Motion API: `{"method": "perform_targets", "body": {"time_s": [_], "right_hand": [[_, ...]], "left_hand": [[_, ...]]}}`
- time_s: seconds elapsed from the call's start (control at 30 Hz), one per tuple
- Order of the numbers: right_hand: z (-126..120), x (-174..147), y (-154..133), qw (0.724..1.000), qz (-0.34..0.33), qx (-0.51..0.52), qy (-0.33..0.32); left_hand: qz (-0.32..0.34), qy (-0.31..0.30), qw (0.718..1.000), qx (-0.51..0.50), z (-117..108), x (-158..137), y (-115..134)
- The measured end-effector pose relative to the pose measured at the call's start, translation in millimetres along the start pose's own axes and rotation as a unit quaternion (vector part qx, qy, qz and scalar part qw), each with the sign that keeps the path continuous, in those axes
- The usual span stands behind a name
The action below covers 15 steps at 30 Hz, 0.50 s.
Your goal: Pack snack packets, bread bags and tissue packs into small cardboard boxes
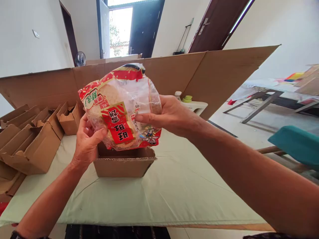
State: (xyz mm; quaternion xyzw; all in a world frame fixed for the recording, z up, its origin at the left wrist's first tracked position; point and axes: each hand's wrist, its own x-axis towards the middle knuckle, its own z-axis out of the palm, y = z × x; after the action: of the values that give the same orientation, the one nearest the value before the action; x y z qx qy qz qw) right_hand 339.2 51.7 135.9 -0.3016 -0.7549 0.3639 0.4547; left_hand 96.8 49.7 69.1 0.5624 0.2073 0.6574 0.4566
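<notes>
1. We held a bag of rice crackers (117, 93) in both hands, above the middle of the tabletop (189, 179), which was spread with pale green cloth.
2. Our left hand (86, 142) was grasping the bag's lower left side, its grip closed with the thumb pressed on the front and the fingers partly behind.
3. Our right hand (174, 116) was grasping the bag's right side; in that grip, the thumb lay across the clear front, and we could not see the fingertips behind it.
4. The bag was tilted, its red label running sideways and round pale crackers showing through the wrapping.
5. Just below it, an open cardboard box (124, 168) stood between the near and far edges of the tabletop; we could not tell whether the bag touched it.
6. We had several open cartons (35, 149) grouped along the left edge, reaching toward the far left corner.
7. A tall cardboard panel (174, 69) stood along the far edge.
8. Near that edge, right of the middle, we saw a bottle (177, 95) with a white cap beside a yellow-green lid (187, 98).
</notes>
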Motion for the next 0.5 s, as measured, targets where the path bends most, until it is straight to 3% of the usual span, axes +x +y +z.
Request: {"method": "perform_targets", "body": {"time_s": [0.13, 0.3, 0.4, 0.5], "right_hand": [[2.9, -0.7, -0.4, 0.999, -0.017, 0.036, 0.005], [10.3, -3.4, 9.1, 0.995, -0.017, 0.083, 0.055], [10.7, -4.0, 15.0, 0.991, -0.014, 0.136, 0.008], [12.2, -4.2, 24.0, 0.982, 0.000, 0.186, -0.026]], "left_hand": [[0.074, -0.041, 0.995, 0.059, 5.0, 0.2, 9.8], [0.074, -0.056, 0.994, 0.063, 10.8, 4.2, 9.7], [0.095, -0.043, 0.991, 0.079, 14.8, 9.1, 12.2], [0.084, -0.086, 0.987, 0.102, 19.5, 14.6, 19.1]]}}
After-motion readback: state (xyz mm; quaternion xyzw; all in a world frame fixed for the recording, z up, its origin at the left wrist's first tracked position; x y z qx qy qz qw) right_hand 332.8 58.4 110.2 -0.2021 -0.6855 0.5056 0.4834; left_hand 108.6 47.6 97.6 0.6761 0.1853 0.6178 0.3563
